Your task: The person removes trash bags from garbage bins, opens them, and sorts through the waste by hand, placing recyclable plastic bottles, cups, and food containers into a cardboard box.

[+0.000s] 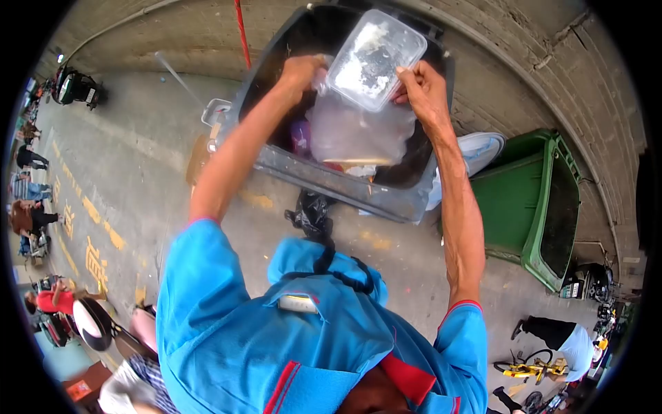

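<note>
Over a dark wheeled bin (324,181), my right hand (424,93) grips the right edge of a clear rectangular plastic container (376,58) with white residue in it. My left hand (301,74), slightly blurred, is closed on thin translucent plastic beside the container's left edge. A cloudy translucent plastic bag (358,134) hangs or lies just below the container, inside the bin's opening. Something purple (301,136) shows in the bin to the left of the bag.
An open green bin (510,200) lies to the right, near a wall (552,62). A black plastic bag (312,212) is below the dark bin's front edge. People and parked scooters are at the far left; a person with a yellow bicycle (527,369) is at lower right.
</note>
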Motion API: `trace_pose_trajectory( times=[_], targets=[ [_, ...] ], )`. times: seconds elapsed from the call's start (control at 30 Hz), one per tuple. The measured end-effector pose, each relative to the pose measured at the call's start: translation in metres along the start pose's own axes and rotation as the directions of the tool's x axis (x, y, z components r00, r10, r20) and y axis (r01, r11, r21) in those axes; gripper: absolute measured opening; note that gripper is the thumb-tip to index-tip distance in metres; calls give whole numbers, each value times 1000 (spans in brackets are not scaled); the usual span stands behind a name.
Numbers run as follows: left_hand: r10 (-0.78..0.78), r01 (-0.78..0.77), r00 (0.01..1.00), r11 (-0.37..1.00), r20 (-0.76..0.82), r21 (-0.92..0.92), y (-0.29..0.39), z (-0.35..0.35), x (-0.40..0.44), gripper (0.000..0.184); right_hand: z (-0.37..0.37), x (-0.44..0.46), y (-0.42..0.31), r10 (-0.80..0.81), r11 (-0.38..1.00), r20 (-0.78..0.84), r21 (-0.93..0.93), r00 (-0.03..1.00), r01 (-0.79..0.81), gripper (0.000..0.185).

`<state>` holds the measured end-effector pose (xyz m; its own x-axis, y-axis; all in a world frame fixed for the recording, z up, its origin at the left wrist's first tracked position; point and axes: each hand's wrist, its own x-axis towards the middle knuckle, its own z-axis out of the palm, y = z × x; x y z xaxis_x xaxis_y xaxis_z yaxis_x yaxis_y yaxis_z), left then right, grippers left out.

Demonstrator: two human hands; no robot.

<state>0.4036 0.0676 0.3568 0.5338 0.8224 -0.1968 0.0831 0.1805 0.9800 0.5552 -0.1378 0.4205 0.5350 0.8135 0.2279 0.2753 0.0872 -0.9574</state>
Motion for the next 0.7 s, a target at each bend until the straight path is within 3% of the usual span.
trace_pose_trajectory(
  times=[0.1,0.17,0.2,0.23,0.27,0.3,0.37,0.43,0.47,0.5,0.53,0.57,0.6,0.63,0.7],
  targets=[
    [49,-52,998,996,38,78,-6,-7,16,17,-3,10,18,47,996,-42,81,998,-44,23],
    [43,-43,999,997,-3,66,-4,-32,29,14,5,23,23,102,995,-126,19,987,-100,20],
    [223,-230,973,945,56,233,-14,-37,30,14,1,22,33,113,994,-134,18,985,-111,18],
    [251,-227,964,948,-86,224,-26,-39,32,16,-5,20,36,175,984,-81,59,981,-170,18],
    [267,-252,960,956,-89,147,-50,-47,61,22,-7,22,39,149,988,-37,56,988,-147,20],
    [441,-244,872,767,-211,594,-36,-38,41,35,-16,18,48,99,992,20,77,995,-101,21],
    [611,-213,770,518,-184,829,-45,-30,30,62,-30,19,65,137,986,108,83,985,-146,19],
    [457,-271,884,675,-99,686,-41,-22,19,71,-30,28,75,170,966,192,160,967,-202,19],
    [171,-192,981,904,88,382,-26,-22,8,77,-30,32,78,169,950,248,216,954,-224,18],
    [-13,13,983,1000,185,0,-7,-16,-32,81,-26,27,59,140,934,314,272,939,-230,17],
    [-80,147,945,970,317,-194,-16,-1,-48,84,-21,26,55,129,932,337,279,933,-230,17],
    [-18,190,842,945,539,-265,-26,7,-52,86,-11,22,44,140,918,370,298,918,-261,18],
    [87,159,823,914,562,-374,-19,20,-78,85,-8,18,36,149,906,401,311,904,-288,18],
    [121,283,741,836,660,-470,-21,21,-85,82,-4,21,43,147,902,437,308,887,-301,19],
    [226,387,640,731,735,-562,-28,23,-92,80,2,23,46,168,892,482,296,860,-340,20]
  ],
)
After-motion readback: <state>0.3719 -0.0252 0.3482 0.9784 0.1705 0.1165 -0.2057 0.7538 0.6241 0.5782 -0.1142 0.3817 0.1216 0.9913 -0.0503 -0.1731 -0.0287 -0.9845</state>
